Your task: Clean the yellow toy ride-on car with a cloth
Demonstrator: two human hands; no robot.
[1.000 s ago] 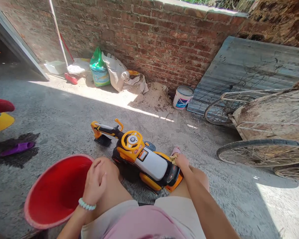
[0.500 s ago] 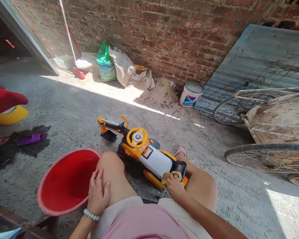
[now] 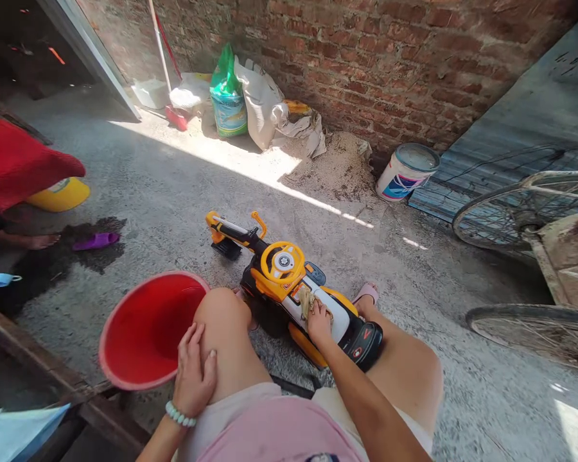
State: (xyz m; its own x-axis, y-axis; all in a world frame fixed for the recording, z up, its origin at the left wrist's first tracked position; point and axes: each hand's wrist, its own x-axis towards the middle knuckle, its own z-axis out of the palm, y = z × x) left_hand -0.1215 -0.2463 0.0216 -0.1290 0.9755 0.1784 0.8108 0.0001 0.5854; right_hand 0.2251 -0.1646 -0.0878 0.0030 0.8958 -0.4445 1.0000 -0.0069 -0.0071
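Observation:
Between my knees stands a yellow, black and white ride-on toy excavator (image 3: 340,327) with a yellow steering wheel (image 3: 282,262) and a digger arm pointing away to the left. My right hand (image 3: 320,321) presses a crumpled, yellowish-brown cloth (image 3: 307,300) onto the white seat, just behind the wheel; part of the cloth is hidden under the fingers. My left hand (image 3: 195,372), with a bracelet of pale beads at the wrist, rests with fingers spread on my left knee. Beside that knee a red bucket (image 3: 139,340) leans towards me.
Along the brick wall lie sacks (image 3: 260,96), a heap of grain-like material (image 3: 340,167) and a white paint bucket (image 3: 407,172). A cart with spoked wheels (image 3: 505,212) stands at right. At left are another person's foot (image 3: 43,242), a purple slipper (image 3: 96,241) and wet floor.
My right hand has moved the cloth forward from the toy's back end onto the seat nearer the steering wheel. My left hand stays on the knee. The view has shifted slightly.

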